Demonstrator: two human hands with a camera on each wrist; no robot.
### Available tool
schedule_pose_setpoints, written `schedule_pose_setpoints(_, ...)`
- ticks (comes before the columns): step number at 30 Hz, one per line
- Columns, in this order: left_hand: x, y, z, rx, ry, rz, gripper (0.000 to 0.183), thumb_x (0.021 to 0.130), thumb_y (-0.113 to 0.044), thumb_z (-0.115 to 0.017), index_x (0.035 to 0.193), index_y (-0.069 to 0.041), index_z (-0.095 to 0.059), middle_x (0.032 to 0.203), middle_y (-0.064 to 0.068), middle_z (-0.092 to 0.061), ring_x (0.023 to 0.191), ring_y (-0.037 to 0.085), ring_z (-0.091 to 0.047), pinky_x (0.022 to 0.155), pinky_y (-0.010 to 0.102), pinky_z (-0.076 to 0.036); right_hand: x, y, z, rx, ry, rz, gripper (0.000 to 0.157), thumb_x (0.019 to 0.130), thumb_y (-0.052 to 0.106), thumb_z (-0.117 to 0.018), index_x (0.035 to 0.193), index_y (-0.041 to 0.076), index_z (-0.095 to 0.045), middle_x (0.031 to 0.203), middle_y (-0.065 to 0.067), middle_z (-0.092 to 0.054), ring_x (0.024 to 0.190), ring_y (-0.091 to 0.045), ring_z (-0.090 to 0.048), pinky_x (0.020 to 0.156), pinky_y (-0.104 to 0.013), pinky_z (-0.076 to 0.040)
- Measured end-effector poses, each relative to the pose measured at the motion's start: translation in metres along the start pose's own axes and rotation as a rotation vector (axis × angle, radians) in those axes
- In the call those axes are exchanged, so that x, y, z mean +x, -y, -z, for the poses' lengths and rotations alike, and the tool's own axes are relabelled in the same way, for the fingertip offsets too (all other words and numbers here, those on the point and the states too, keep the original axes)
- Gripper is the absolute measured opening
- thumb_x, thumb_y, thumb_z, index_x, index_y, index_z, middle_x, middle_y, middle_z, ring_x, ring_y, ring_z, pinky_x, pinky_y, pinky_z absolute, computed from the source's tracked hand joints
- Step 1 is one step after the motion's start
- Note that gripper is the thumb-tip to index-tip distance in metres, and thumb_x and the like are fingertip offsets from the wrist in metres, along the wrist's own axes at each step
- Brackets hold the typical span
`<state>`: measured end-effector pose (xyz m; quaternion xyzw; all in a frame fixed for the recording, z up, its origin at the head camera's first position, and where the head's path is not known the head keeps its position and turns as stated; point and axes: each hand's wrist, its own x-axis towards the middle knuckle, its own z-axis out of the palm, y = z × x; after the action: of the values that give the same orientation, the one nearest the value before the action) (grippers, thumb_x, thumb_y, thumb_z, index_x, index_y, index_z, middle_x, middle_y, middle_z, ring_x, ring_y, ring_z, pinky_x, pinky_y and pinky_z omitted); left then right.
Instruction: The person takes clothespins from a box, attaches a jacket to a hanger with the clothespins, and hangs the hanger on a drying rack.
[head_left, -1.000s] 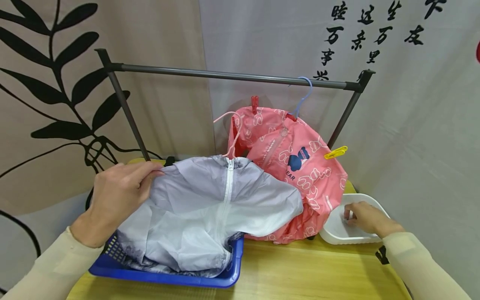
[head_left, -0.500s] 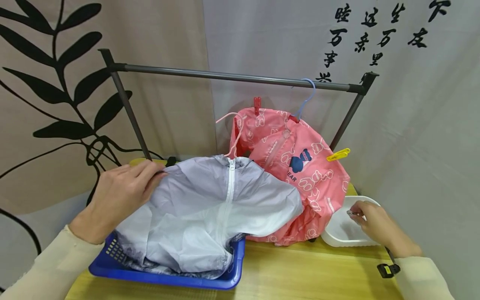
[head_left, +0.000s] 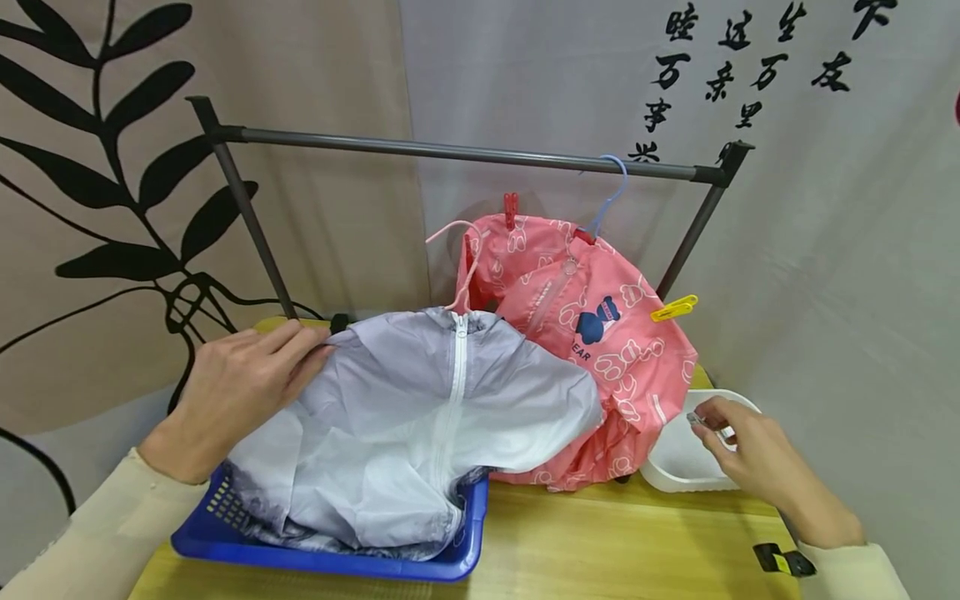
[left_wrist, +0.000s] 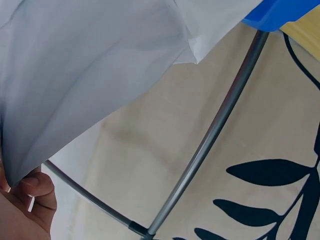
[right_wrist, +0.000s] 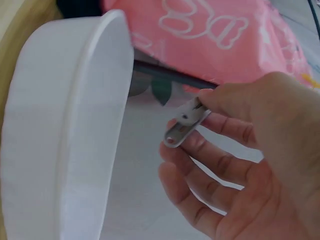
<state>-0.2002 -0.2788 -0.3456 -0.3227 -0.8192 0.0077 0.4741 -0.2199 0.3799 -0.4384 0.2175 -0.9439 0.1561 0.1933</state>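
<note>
My left hand (head_left: 236,396) pinches the shoulder edge of a grey-to-white zip jacket (head_left: 397,417). A pink hanger (head_left: 475,271) sticks out of its collar. The jacket's lower part lies in a blue basket (head_left: 322,567). At the right, my right hand (head_left: 761,458) is over a white plastic box (head_left: 686,482). Between its thumb and index finger it pinches a small silvery-grey clip (right_wrist: 185,124), shaped like a clothes peg. In the left wrist view, the jacket's cloth (left_wrist: 95,75) hangs from the left fingertips.
A dark metal rack (head_left: 450,151) stands behind. From its bar a pink jacket (head_left: 555,333) hangs on a blue hanger (head_left: 611,196), with a red clothes peg (head_left: 511,211) and a yellow clothes peg (head_left: 674,308) on it. A yellow wooden table (head_left: 585,542) lies beneath.
My right hand has risen from inside the white box and drawn a little to the right, with the small clip now showing between its fingers. The left hand has kept its hold on the jacket.
</note>
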Motion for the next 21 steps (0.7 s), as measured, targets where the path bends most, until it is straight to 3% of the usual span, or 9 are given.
schedule_pose_setpoints(7,-0.002,0.001,0.000,0.022,-0.019,0.019,0.039,0.124,-0.035,-0.056,0.117,-0.006,-0.082,0.096,0.009,-0.083,0.046,0.025,-0.049,0.041,0.040,-0.042,0.005,0.021,0.004,0.051,-0.065,0.044,0.024,0.094,0.003,-0.091,0.112,0.011,-0.078,0.091,0.010,-0.077,0.082,0.005,-0.066,0.066,-0.028,-0.064)
schedule_pose_setpoints(14,-0.003,0.003,0.000,0.044,-0.045,0.029,0.038,0.122,-0.034,-0.059,0.114,-0.004,-0.080,0.086,0.009,-0.078,0.043,0.020,-0.041,0.038,0.034,-0.033,0.007,0.036,0.001,0.101,-0.158,0.080,0.028,0.092,-0.002,-0.090,0.115,0.009,-0.079,0.090,0.009,-0.071,0.080,0.007,-0.060,0.069,-0.010,-0.054)
schedule_pose_setpoints(21,-0.004,0.003,0.000,0.053,-0.055,0.039,0.040,0.123,-0.035,-0.057,0.113,-0.003,-0.079,0.082,0.010,-0.075,0.041,0.019,-0.040,0.037,0.033,-0.030,0.009,0.051,-0.003,0.127,-0.273,0.052,0.021,0.093,-0.003,-0.085,0.111,0.005,-0.078,0.087,0.006,-0.069,0.078,0.006,-0.056,0.066,-0.009,-0.051)
